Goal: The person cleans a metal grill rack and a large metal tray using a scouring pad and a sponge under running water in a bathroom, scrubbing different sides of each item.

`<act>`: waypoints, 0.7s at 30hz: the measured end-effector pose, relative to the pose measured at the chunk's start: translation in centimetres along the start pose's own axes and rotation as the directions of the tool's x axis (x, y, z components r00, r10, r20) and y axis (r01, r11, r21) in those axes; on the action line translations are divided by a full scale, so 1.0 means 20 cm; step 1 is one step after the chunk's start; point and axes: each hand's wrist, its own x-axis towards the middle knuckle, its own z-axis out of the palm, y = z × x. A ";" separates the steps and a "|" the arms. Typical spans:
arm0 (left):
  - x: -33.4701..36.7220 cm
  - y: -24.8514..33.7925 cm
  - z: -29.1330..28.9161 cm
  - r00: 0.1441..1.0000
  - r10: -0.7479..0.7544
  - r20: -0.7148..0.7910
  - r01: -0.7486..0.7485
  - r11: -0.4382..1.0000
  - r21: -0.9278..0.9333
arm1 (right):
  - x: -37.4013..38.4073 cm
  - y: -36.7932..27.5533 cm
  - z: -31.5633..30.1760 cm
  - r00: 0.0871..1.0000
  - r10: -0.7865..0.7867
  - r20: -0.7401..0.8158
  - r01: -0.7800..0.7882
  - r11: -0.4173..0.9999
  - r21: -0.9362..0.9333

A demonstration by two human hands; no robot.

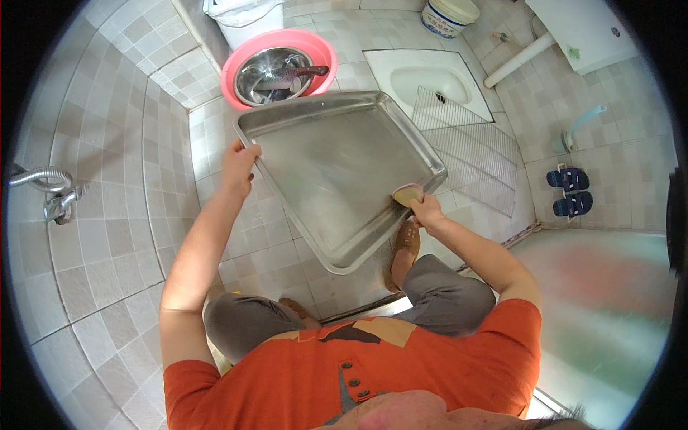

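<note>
A large rectangular metal baking tray [330,168] is held up tilted in front of me, its inside facing me. My left hand [240,168] grips its left rim, fingers hooked around the edge. Near the tray's right corner, my right hand [428,210] is closed on a yellowish scrubbing sponge [408,194], which touches the inner side of the rim. The tray's underside is hidden.
Behind the tray a pink basin [326,54] holds a steel bowl [251,79] with a dark-handled knife [308,71] in it. Wire racks [476,154] lie by a squat toilet [469,89]. A bucket [448,18] stands at the back; blue slippers [571,192] hang on the right wall.
</note>
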 end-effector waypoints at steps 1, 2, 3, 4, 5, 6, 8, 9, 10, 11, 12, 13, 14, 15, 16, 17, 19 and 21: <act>0.03 0.01 0.00 0.999 0.026 0.041 -0.021 0.992 -0.127 | -0.02 0.00 0.03 0.998 0.053 0.032 -0.053 0.998 0.023; 0.06 0.02 -0.01 0.996 0.056 0.072 -0.036 0.966 -0.256 | -0.03 0.02 0.07 0.998 0.051 0.037 -0.052 0.998 0.023; 0.09 0.06 0.01 0.995 0.067 0.080 -0.044 0.965 -0.258 | -0.03 0.04 0.10 0.997 0.055 0.054 -0.059 0.996 0.068; 0.11 0.09 0.02 0.994 0.070 0.079 -0.047 0.965 -0.259 | -0.03 0.05 0.13 0.996 0.057 0.073 -0.065 0.991 0.113; 0.12 0.13 0.04 0.992 0.113 0.057 -0.089 0.942 -0.323 | -0.09 -0.03 0.13 0.993 0.055 0.107 -0.063 0.995 0.074; 0.11 0.16 0.05 0.988 0.154 0.031 -0.130 0.914 -0.384 | -0.08 -0.03 0.15 0.993 0.048 0.109 -0.056 0.996 0.074; 0.06 0.25 0.06 0.976 0.217 -0.011 -0.209 0.925 -0.316 | -0.03 0.01 0.18 0.957 0.059 0.282 -0.040 0.997 -0.072; 0.01 0.30 0.04 0.960 0.275 -0.052 -0.279 0.930 -0.239 | -0.05 -0.05 0.17 0.955 0.055 0.292 -0.035 0.997 -0.073; -0.03 0.33 0.00 0.959 0.275 -0.063 -0.282 0.930 -0.235 | -0.06 -0.13 0.15 0.914 -0.018 0.406 0.081 0.987 -0.139; -0.06 0.37 -0.02 0.919 0.393 -0.020 -0.387 0.894 -0.224 | -0.07 -0.21 0.12 0.856 -0.081 0.510 0.201 0.962 -0.185; -0.11 0.41 -0.04 0.863 0.504 0.027 -0.487 0.846 -0.218 | -0.06 -0.27 0.11 0.892 -0.145 0.427 0.246 0.950 -0.193; -0.17 0.46 -0.05 0.833 0.554 0.014 -0.539 0.815 -0.212 | -0.04 -0.34 0.08 0.876 -0.216 0.430 0.278 0.956 -0.087; -0.20 0.48 -0.11 0.830 0.558 0.000 -0.546 0.812 -0.207 | -0.04 -0.43 0.07 0.853 -0.291 0.434 0.315 0.949 0.018; -0.22 0.50 -0.16 0.772 0.634 0.050 -0.621 0.769 -0.154 | 0.00 -0.52 0.05 0.844 -0.319 0.432 0.353 0.936 0.002; -0.26 0.53 -0.22 0.708 0.699 0.104 -0.691 0.715 -0.103 | 0.02 -0.61 0.03 0.833 -0.347 0.432 0.391 0.920 -0.015; -0.35 0.58 -0.25 0.692 0.713 0.113 -0.719 0.694 0.029 | 0.03 -0.69 0.02 0.793 -0.443 0.419 0.450 0.889 0.088; -0.39 0.60 -0.32 0.599 0.796 0.087 -0.800 0.596 0.062 | 0.01 -0.87 0.01 0.708 -0.574 0.412 0.521 0.818 0.245; -0.47 0.62 -0.37 0.493 0.869 0.032 -0.866 0.487 0.112 | -0.05 -1.05 0.02 0.675 -0.571 0.466 0.499 0.820 0.282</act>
